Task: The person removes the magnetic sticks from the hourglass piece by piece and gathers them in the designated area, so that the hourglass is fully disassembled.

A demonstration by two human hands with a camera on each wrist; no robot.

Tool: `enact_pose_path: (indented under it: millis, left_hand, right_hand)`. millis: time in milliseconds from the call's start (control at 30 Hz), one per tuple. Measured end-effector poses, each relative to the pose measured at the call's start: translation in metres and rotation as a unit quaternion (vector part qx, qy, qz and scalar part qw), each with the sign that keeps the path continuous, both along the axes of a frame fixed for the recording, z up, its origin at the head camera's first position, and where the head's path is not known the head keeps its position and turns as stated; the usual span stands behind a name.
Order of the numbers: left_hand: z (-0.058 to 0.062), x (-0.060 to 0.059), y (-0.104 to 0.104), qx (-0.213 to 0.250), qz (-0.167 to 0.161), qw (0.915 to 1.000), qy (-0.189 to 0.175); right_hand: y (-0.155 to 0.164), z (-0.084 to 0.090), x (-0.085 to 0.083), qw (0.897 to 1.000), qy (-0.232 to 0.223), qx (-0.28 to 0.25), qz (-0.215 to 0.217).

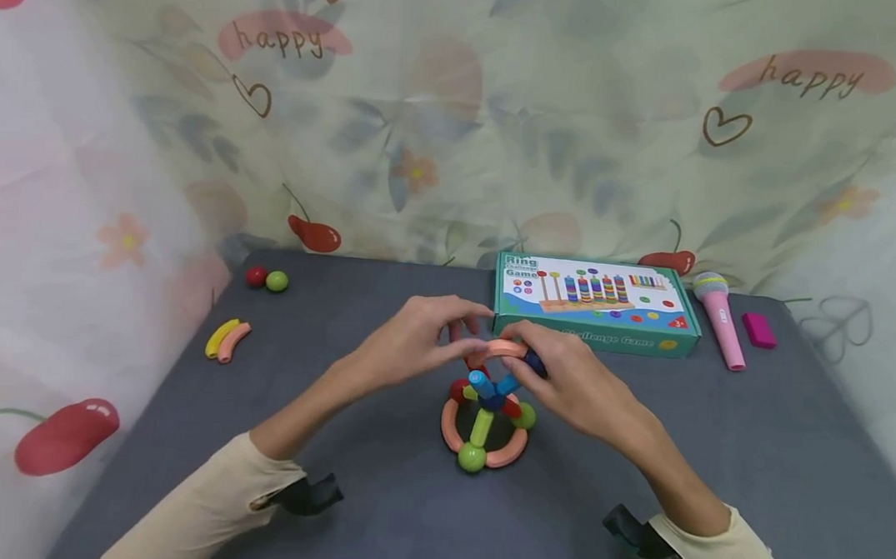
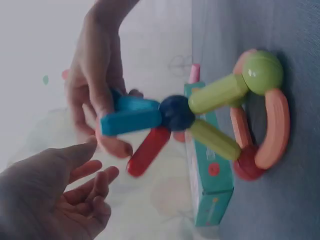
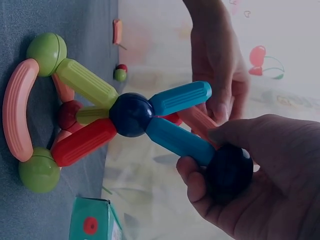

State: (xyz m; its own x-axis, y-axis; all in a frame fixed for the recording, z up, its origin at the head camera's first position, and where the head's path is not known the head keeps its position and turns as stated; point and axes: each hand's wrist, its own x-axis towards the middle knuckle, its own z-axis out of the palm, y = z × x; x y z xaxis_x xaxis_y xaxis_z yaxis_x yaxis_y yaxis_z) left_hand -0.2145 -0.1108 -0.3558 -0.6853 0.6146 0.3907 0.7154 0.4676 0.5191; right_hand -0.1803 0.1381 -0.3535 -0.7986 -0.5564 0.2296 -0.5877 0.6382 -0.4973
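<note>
My right hand (image 1: pixel 575 373) grips a dark blue ball (image 3: pixel 230 172) at the end of a blue stick on a magnetic stick-and-ball structure. A curved pink stick (image 1: pixel 507 349) runs from that ball towards my left hand (image 1: pixel 423 337). The left thumb is at the stick's far end, touching or very near it; the other fingers are loosely bent and apart from the thumb. Below, a dark blue centre ball (image 3: pixel 131 115) joins blue, red and yellow-green sticks. The base is a ring of curved pink sticks (image 1: pixel 511 453) with green balls (image 1: pixel 472 457) and a red ball (image 2: pixel 248 162).
A green game box (image 1: pixel 600 307) lies behind the hands. To its right are a pink toy microphone (image 1: pixel 722 321) and a magenta block (image 1: pixel 759 331). At the left lie a red ball (image 1: pixel 256 276), a green ball (image 1: pixel 277 281), and yellow (image 1: pixel 222 337) and pink curved sticks (image 1: pixel 234 343).
</note>
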Motion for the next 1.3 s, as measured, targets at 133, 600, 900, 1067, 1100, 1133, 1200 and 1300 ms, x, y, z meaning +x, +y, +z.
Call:
enact_pose_path:
  millis: [133,600,900,1067,1100,1133,1200,1300]
  left_hand:
    - [0.001,0.005,0.015,-0.025,-0.015,0.9996,0.004]
    - [0.004,0.005,0.016,-0.084,-0.017,0.9963,-0.011]
    - [0.023,0.009,0.016,-0.104,-0.006,0.9936,-0.044]
    - [0.027,0.014,0.018,-0.111,0.018,0.9922,-0.054]
    - [0.028,0.015,0.018,-0.108,0.024,0.9921,-0.059]
    - [0.029,0.016,0.017,-0.104,0.028,0.9921,-0.065]
    - [0.030,0.017,0.017,-0.095,0.036,0.9920,-0.076]
    - [0.032,0.016,0.013,-0.086,0.051,0.9913,-0.086]
  right_hand:
    - [0.001,-0.002,0.000,1.000,0.003,0.007,0.005]
    - [0.011,0.003,0.006,1.000,-0.019,0.000,-0.010]
    - [0.014,0.008,0.007,1.000,-0.017,0.014,-0.005]
    - [0.011,0.011,0.007,0.999,-0.004,0.032,-0.002]
    - [0.011,0.012,0.008,0.999,-0.001,0.035,0.001]
    - [0.010,0.013,0.008,0.999,0.003,0.036,0.003]
    - [0.008,0.015,0.009,0.999,0.009,0.038,0.007]
    - [0.006,0.016,0.009,0.999,0.010,0.044,0.004]
